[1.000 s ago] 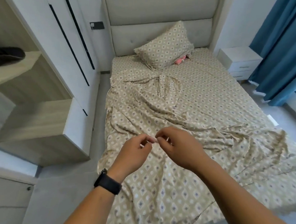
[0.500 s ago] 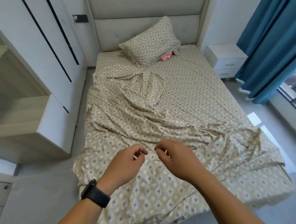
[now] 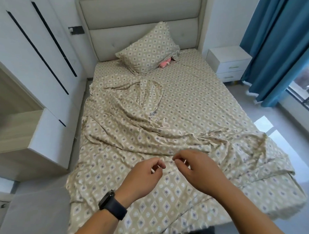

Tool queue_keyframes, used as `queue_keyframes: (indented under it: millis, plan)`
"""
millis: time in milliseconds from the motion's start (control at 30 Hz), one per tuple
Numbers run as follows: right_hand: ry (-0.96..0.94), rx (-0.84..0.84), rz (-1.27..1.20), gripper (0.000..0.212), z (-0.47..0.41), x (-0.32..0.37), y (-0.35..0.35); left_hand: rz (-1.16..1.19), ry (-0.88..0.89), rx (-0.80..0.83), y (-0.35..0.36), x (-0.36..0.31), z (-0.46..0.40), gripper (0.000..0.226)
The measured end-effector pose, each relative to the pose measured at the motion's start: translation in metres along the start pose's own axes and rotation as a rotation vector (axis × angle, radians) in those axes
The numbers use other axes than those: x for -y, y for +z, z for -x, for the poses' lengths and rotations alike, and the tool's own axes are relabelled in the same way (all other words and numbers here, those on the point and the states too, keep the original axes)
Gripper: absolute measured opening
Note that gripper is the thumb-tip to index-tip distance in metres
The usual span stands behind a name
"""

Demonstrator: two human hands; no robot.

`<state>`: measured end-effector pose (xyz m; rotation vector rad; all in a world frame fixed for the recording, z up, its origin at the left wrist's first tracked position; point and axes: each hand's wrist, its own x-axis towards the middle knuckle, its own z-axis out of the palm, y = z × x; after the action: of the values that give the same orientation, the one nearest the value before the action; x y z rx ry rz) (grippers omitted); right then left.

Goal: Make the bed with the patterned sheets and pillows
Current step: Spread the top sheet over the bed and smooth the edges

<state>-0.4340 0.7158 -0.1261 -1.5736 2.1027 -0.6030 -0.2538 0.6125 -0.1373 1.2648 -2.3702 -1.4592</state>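
Left hand loosely curled, right hand likewise

A padded grey headboard stands against the white wall at top centre. White wardrobe doors with dark slot handles fill the upper left, with pale wood shelves below them. At upper right stand a white two-drawer nightstand and blue curtains. Sunlight patches lie on the grey floor at right.
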Motion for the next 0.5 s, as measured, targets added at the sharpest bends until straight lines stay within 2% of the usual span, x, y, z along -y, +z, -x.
queue_keyframes:
  millis: [67,200,300,500]
  plan:
    - [-0.067,0.023,0.012,0.019,-0.006,-0.022,-0.023,-0.022,-0.048,-0.053,0.020,-0.011,-0.011,0.015]
    - [-0.129,0.028,0.011,0.017,-0.004,-0.085,-0.076,0.091,-0.100,-0.102,0.081,-0.057,-0.028,0.017]
    - [-0.107,0.047,0.041,0.015,0.000,-0.137,-0.116,0.090,-0.095,-0.071,0.132,-0.098,-0.044,0.017]
    - [-0.090,0.010,-0.041,0.014,0.013,-0.177,-0.139,-0.038,-0.049,0.019,0.161,-0.145,-0.068,0.015]
